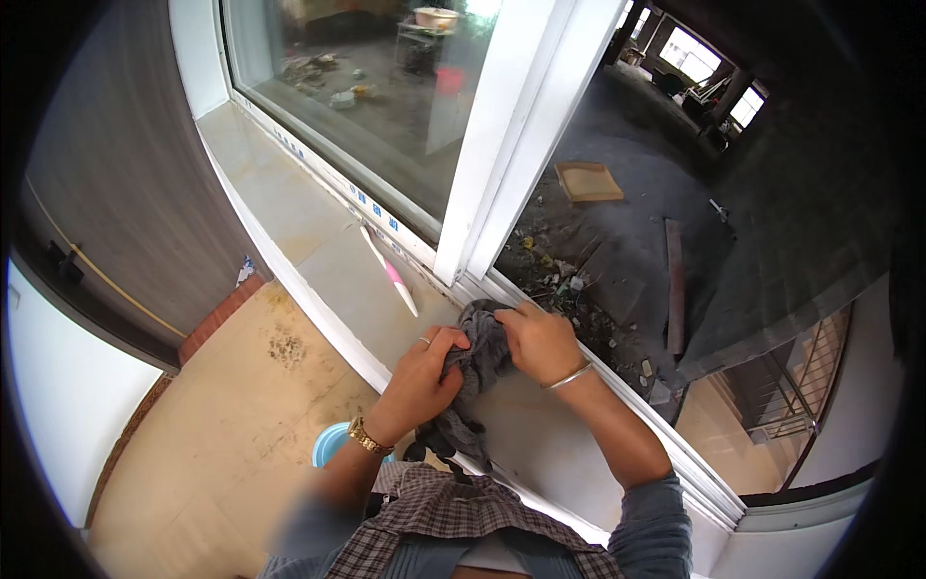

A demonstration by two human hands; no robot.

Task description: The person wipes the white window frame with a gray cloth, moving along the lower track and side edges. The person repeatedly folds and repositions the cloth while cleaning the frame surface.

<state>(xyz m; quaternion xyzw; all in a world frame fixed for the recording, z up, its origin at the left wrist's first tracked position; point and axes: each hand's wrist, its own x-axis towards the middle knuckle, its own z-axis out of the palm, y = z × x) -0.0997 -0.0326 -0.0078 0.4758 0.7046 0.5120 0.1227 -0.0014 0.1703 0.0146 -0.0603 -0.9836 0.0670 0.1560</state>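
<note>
Between my two hands a dark grey cloth (474, 362) is bunched over the tiled window sill (535, 427), its loose end hanging toward my plaid apron (448, 499). My left hand (427, 376), with a ring and a gold watch at the wrist, grips the cloth from the left. On the right, my right hand (542, 340), a bangle at its wrist, pinches the cloth's upper part beside the sliding window track (615, 391). A pink and white toothbrush-like tool (393, 273) lies on the sill up and left of my hands; its far end is hard to make out.
A white-framed window pane (362, 108) stands ahead at the left. Beyond the open part are rubble, a cardboard tray (589, 182) and a long board (674, 286) on a dark floor. A light blue bucket (331, 443) stands below on the left, partly hidden by my arm.
</note>
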